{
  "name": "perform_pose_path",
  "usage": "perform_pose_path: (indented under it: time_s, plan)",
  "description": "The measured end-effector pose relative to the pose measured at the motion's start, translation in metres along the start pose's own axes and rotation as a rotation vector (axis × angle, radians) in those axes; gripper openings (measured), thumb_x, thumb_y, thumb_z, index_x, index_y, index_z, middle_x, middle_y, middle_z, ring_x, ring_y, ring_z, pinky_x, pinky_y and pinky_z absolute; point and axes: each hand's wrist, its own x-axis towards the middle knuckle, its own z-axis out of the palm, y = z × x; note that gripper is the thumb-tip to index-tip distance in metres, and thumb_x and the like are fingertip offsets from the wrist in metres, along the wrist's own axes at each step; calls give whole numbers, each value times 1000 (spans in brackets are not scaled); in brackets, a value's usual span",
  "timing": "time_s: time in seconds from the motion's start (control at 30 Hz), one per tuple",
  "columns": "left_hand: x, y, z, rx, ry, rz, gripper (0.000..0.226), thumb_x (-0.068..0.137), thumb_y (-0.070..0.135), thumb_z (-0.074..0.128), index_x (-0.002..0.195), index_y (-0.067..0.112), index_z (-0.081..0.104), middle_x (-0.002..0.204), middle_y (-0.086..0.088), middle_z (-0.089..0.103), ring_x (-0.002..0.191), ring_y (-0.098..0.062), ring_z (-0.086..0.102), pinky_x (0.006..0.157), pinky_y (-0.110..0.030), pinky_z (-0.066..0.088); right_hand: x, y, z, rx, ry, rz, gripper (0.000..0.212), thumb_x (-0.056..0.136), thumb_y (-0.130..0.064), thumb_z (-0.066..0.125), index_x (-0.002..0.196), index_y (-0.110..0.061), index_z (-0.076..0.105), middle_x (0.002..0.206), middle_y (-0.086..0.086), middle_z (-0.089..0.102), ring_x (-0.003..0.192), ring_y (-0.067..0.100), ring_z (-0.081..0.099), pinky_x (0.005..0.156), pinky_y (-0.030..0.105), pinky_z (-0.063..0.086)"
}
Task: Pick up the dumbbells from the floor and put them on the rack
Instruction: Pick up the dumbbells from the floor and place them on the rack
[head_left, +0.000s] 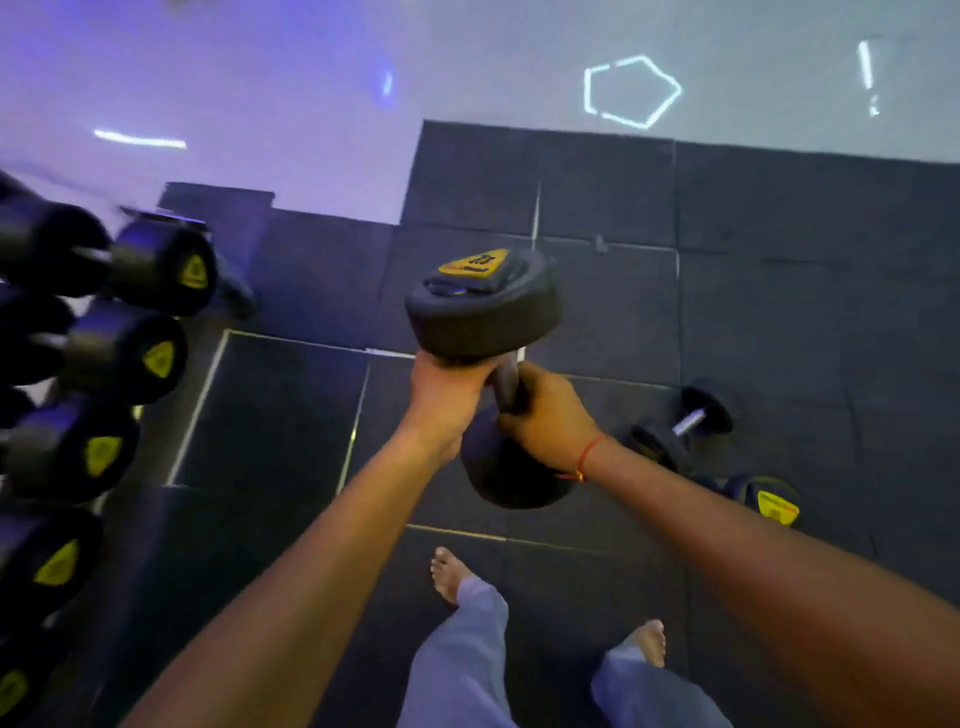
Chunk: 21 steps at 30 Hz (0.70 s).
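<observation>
A black dumbbell (485, 312) with a yellow triangular label hangs in the air at the centre, tilted with one head up and the other toward me. My left hand (447, 395) grips it just under the upper head. My right hand (545, 410) is closed around the handle; a red thread circles that wrist. The rack (124, 358) fills the left edge, stacked with several black dumbbells showing yellow end labels. It stands well left of the held dumbbell. A smaller dumbbell (685, 421) lies on the floor to the right, and another dumbbell (769, 501) lies nearer, partly behind my right forearm.
Dark rubber floor tiles (779, 260) cover the ground, ending at a pale glossy floor (519, 67) with light reflections at the back. My bare feet (449, 574) and grey trousers show below my arms.
</observation>
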Motion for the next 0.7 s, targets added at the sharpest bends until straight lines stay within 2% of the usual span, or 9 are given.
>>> perform_pose_path:
  time_s: [0.07,0.17,0.3,0.4,0.53,0.6,0.7]
  plan:
    - [12,41,-50,-65,35,-3,17,81,4,75,91,17,69,80,-1,72,74,-14,66,69,-35,59,13,-62,11,-53,-113,-52,25,69,-13,67,93,-13,59,78,2,61,72,21,58,58,28,43]
    - [33,96,-120,-88,92,-1,2,88,11,69,89,12,68,76,-2,68,64,-11,65,60,-30,56,40,-154,30,-126,-277,-143,18,67,-16,71,82,-13,61,68,0,59,65,17,57,51,23,42]
    - [66,146,-209,-110,242,-41,12,90,16,68,98,8,67,82,-7,65,68,-17,63,48,-22,55,81,-253,68,-172,-401,-213,16,65,-15,74,78,-13,64,62,-3,62,54,8,58,44,15,40]
    - [97,171,-268,-167,327,-50,19,90,19,68,105,8,66,91,-9,67,76,-20,66,57,-27,60,124,-312,101,-241,-466,-259,19,65,-16,75,82,-10,68,68,2,67,58,8,61,51,21,49]
    - [151,199,-348,-239,463,-86,16,87,22,71,98,10,68,103,-15,70,101,-33,69,76,-39,58,192,-389,156,-305,-520,-337,23,61,-14,72,82,-6,67,77,10,69,70,21,66,61,32,57]
    - [179,213,-391,-272,545,-103,17,87,22,72,98,9,68,106,-14,72,99,-31,70,71,-36,59,224,-429,185,-325,-585,-358,26,62,-13,71,86,-4,65,78,10,67,71,22,65,61,31,56]
    - [213,244,-452,-302,646,-113,23,87,22,72,101,5,68,95,-12,73,78,-22,71,52,-26,57,270,-491,229,-328,-675,-404,28,63,-17,72,87,-5,63,81,10,66,72,22,65,63,32,57]
